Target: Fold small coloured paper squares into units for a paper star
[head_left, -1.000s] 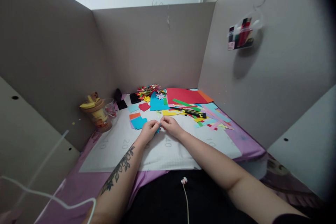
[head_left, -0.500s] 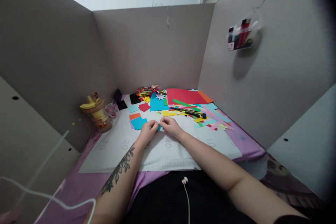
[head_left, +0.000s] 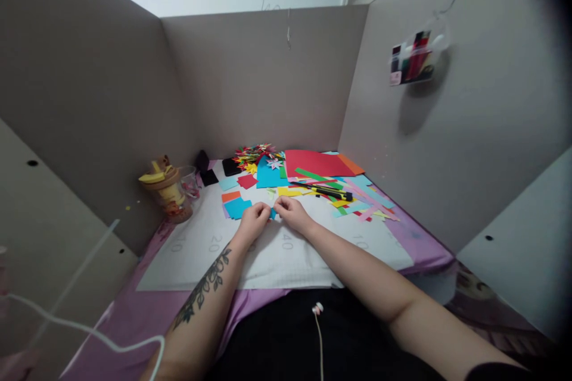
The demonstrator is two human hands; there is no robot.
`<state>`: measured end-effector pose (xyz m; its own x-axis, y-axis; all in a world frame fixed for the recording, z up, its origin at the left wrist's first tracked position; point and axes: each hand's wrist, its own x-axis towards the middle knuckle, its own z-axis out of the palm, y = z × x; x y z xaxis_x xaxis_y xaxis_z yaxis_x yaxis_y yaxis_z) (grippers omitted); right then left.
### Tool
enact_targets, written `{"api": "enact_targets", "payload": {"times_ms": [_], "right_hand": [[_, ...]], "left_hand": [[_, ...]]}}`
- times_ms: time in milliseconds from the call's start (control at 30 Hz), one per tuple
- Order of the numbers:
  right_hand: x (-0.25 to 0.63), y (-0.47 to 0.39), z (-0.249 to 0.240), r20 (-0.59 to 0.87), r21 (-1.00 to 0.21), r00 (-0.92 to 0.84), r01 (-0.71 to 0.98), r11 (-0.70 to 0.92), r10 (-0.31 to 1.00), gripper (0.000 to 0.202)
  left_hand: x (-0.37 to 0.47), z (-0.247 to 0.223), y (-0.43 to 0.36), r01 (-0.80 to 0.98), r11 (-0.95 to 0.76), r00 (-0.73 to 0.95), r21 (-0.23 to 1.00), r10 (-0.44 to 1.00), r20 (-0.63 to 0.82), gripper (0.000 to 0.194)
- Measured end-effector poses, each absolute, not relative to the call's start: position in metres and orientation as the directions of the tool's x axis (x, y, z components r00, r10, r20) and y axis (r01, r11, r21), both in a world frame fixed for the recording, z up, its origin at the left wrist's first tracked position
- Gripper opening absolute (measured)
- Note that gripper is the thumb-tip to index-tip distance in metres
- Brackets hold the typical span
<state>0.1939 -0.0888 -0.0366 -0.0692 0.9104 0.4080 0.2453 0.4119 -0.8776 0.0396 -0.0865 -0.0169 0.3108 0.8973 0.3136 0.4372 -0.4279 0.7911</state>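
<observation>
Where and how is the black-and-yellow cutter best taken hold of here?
The cutter is probably best taken by the thicker body toward its right end, the right hand coming from above and closing across its narrow width. It lies flat among paper strips, its slimmer end pointing to the far left. That hand is nearer, though occupied with a blue paper piece.

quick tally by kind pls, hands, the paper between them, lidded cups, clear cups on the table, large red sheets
Hands, left hand and right hand: 2
Blue paper between the hands: 1
Yellow-lidded cup: 1
Clear cup: 1
Large red sheet in view: 1
Total: 6
</observation>
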Motion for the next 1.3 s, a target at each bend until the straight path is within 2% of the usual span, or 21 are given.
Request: {"api": "enact_targets", "payload": {"times_ms": [167, 600, 800, 900, 1067, 1167, 1300], "right_hand": [[0.194, -0.087, -0.039, 0.421, -0.869, -0.075, 0.253, 0.425, 0.904, 0.013], [0.192, -0.085, -0.04, 0.403, -0.854, -0.119, 0.306, 0.42, 0.907, 0.009], [0.192, -0.084, -0.036, 0.346, -0.914, -0.088, 0.194, 0.357, 0.934, 0.009], [0.2, -0.08, -0.034, 0.32, -0.94, -0.012, 0.121, 0.319, 0.947, 0.01], [0.21, -0.077, -0.034, 0.307, -0.947, 0.083, 0.124, 0.295, 0.948, 0.012], [0.204, -0.08, -0.034, 0.355, -0.928, 0.048, 0.136, 0.346, 0.934, 0.012], [0.194, -0.086, -0.034, 0.42, -0.867, -0.076, 0.26, 0.425, 0.904, 0.012]], "left_hand": [[0.04, -0.017, -0.086, 0.444, -0.417, 0.322, 0.793, 0.9, 0.293, 0.022], [0.039, -0.022, -0.084, 0.481, -0.518, 0.386, 0.707, 0.85, 0.359, 0.021], [0.038, -0.019, -0.082, 0.502, -0.541, 0.332, 0.675, 0.841, 0.427, 0.019], [0.033, -0.018, -0.08, 0.519, -0.522, 0.279, 0.677, 0.852, 0.443, 0.018], [0.028, -0.018, -0.08, 0.533, -0.526, 0.288, 0.663, 0.849, 0.442, 0.018], [0.03, -0.018, -0.082, 0.543, -0.551, 0.35, 0.634, 0.834, 0.426, 0.019], [0.033, -0.02, -0.084, 0.533, -0.583, 0.409, 0.613, 0.812, 0.417, 0.02]]}}
